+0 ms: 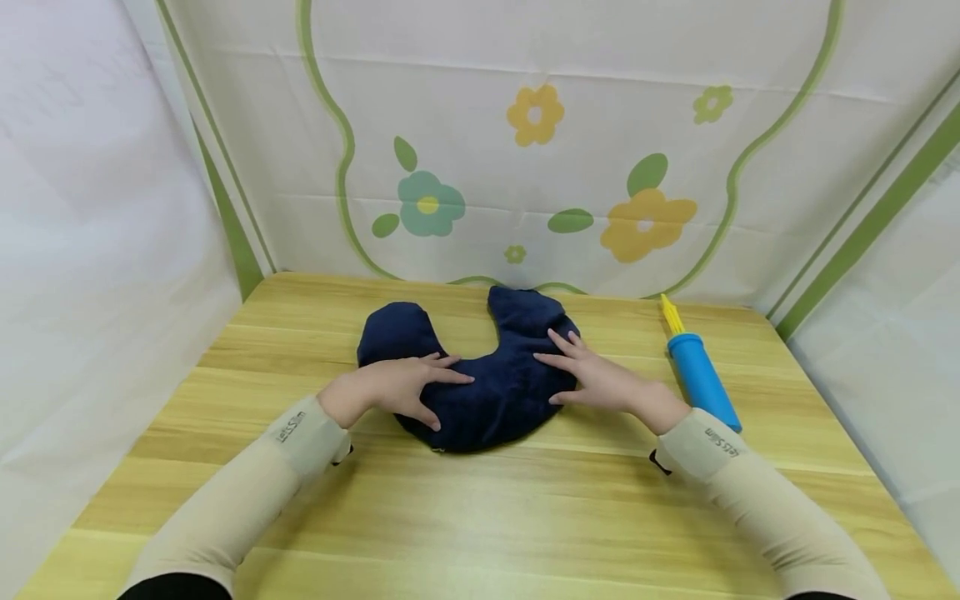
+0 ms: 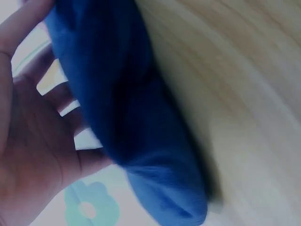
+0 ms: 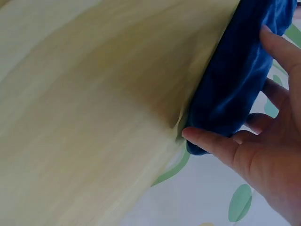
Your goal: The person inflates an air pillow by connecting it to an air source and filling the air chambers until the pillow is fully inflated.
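Note:
A dark blue, U-shaped neck pillow (image 1: 487, 400) lies flat on the wooden table, its opening facing the back wall. My left hand (image 1: 401, 385) rests on the pillow's left side, fingers spread. On the right side of it lies my right hand (image 1: 600, 379), fingers also spread and touching the fabric. In the left wrist view, the left hand (image 2: 37, 127) has its fingers against the edge of the pillow (image 2: 122, 94). The right wrist view shows the right hand (image 3: 273, 150) with thumb and fingers extended on the pillow (image 3: 230, 80).
A blue hand pump (image 1: 705, 379) with a yellow nozzle (image 1: 671, 315) lies at the table's right. Behind the wooden table (image 1: 480, 517) hangs a white cloth (image 1: 480, 50) printed with flowers; more white cloth (image 1: 90, 208) hangs along the left side.

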### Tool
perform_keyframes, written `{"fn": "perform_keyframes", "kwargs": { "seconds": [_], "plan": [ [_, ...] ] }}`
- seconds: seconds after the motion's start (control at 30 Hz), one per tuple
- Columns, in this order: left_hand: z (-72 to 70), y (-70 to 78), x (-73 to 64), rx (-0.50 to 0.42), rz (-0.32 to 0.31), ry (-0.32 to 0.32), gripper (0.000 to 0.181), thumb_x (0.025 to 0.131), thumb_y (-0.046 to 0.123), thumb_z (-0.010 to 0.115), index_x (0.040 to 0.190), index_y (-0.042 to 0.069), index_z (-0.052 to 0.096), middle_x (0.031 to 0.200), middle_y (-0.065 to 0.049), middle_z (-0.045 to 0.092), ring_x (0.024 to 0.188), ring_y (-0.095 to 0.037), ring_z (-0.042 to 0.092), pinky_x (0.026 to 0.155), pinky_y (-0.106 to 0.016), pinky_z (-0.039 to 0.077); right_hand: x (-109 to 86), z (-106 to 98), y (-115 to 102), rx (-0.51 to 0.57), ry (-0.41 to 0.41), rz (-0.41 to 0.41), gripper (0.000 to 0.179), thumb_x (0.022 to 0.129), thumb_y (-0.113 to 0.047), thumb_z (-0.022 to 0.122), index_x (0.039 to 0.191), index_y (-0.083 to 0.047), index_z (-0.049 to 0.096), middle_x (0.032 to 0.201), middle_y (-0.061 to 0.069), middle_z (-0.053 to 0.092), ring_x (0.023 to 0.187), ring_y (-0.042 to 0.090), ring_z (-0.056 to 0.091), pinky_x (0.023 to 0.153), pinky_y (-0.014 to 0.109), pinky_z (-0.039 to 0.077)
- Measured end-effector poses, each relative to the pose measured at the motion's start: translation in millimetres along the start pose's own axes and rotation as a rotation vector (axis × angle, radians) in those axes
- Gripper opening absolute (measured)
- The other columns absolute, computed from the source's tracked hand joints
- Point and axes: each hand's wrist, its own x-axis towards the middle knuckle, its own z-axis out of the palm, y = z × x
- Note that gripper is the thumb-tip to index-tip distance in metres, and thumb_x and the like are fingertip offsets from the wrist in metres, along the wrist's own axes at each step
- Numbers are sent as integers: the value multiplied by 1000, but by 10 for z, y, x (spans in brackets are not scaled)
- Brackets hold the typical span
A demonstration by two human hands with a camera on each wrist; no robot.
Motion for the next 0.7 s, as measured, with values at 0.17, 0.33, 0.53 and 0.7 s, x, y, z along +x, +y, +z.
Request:
{"fn": "perform_keyframes", "kwargs": {
  "seconds": [0.17, 0.33, 0.53, 0.7],
  "plan": [
    [19, -57, 31, -78, -3, -35, 80, 89, 31, 83, 159, 25, 43, 167, -12, 24, 152, -46, 16, 119, -62, 17, 48, -14, -18, 0, -1, -4, 72, 96, -25, 76, 158, -9, 42, 169, 21, 5, 150, 54, -2, 113, 67, 25],
    [16, -52, 18, -86, -38, -47, 82, 90, 31, 82, 160, 25, 40, 167, -13, 25, 150, -48, 18, 119, -62, 15, 146, -54, -23, -3, -8, -18, 71, 95, -20, 76, 157, -8, 44, 169, 21, 6, 150, 53, -2, 114, 66, 24],
    [36, 16, 18, -64, -108, -83, 85, 91, 36, 79, 162, 31, 33, 167, -14, 24, 148, -50, 25, 117, -61, 25, 240, -86, -20, 0, -34, 1, 70, 95, -17, 76, 157, -9, 44, 170, 19, 4, 152, 49, -6, 115, 65, 24],
    [87, 109, 20, -6, -161, -111, 90, 90, 39, 80, 164, 34, 28, 166, -14, 24, 147, -45, 28, 113, -57, 33, 318, -99, -20, -11, -45, -13, 69, 94, -15, 76, 156, -10, 45, 170, 18, 3, 152, 47, -5, 114, 62, 30]
  ]
}}
